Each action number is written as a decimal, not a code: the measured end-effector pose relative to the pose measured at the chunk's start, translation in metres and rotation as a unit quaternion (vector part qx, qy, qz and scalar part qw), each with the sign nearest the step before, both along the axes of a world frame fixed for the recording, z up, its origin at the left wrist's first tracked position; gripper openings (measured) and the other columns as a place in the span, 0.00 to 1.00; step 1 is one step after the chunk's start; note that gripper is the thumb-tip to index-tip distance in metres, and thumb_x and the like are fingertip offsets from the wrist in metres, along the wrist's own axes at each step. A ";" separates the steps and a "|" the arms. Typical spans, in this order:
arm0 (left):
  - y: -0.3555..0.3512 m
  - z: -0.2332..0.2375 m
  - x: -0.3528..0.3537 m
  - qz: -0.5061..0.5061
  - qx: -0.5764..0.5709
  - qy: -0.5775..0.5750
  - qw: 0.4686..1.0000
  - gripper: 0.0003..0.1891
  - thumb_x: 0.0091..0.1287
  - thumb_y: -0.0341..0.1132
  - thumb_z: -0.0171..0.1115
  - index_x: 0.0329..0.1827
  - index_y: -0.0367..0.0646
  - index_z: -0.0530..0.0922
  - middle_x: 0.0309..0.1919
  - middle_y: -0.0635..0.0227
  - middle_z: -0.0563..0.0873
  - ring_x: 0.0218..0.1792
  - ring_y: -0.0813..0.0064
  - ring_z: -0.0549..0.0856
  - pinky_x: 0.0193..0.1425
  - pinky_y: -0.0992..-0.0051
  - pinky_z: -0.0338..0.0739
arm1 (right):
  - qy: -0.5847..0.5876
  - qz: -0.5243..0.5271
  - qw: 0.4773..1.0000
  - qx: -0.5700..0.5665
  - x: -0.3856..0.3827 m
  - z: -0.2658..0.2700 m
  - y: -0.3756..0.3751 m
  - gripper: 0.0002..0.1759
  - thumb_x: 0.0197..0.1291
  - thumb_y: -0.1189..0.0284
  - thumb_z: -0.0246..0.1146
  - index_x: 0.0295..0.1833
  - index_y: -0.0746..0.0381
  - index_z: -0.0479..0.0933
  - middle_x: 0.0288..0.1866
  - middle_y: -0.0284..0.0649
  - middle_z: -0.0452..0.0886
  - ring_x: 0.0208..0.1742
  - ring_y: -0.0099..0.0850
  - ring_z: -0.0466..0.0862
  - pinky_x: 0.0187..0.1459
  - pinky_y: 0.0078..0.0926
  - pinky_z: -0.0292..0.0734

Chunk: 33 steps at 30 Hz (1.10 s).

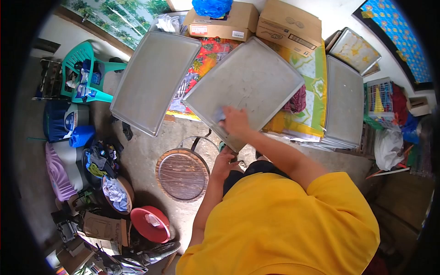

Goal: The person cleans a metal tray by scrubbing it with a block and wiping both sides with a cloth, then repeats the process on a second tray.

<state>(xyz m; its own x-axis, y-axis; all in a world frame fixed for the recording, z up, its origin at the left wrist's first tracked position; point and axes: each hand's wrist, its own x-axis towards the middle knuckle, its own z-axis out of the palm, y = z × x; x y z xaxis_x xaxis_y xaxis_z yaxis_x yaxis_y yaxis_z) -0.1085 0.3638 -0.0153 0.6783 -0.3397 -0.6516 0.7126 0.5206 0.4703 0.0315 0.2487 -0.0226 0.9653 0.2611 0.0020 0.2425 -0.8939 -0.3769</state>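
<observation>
Tray [251, 78]: grey metal with a raised rim, set cornerwise in front of me, one corner pointing my way, dark scuffs across its face
Right hand [237, 121]: on the tray's face, close to its lower-left edge, motion-blurred, my fingers closed over a wad
Wad [220, 113]: bluish-grey, between my fingers and the tray, too smeared for me to say what it is
Left hand [223, 164]: at the tray's near corner, just below the rim; I cannot tell whether my fingers grasp it or only prop it
Tablecloth [317, 98]: partly under the tray, red and orange print to the tray's left, green, white and yellow to its right
Maroon cloth [298, 98]: crumpled, showing just beside the tray's right edge
Second tray [156, 80]: left of the tray, much the same grey, its near end out over the floor
Stacked trays [344, 101]: right of the tray, beyond the yellow border
Cartons [289, 26]: two, behind the tray, a blue plastic bag [211, 7] on the left one
Stool [182, 175]: round, dark wooden top, nearer me than the tray and to its left
Red basin [145, 223]: well apart from the tray, past the stool, something pale inside
Green chair [79, 56]: far left of the tray, bundles on its seat
</observation>
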 end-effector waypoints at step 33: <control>0.002 -0.019 -0.011 0.109 -0.087 0.072 0.988 0.40 0.50 0.24 0.54 0.70 0.53 0.55 0.63 0.65 0.75 0.66 0.69 0.70 0.61 0.48 0.66 | -0.074 0.010 0.997 -0.001 -0.069 0.001 -0.026 0.29 0.51 0.52 0.68 0.56 0.54 0.73 0.43 0.34 0.80 0.41 0.32 0.82 0.46 0.40 0.65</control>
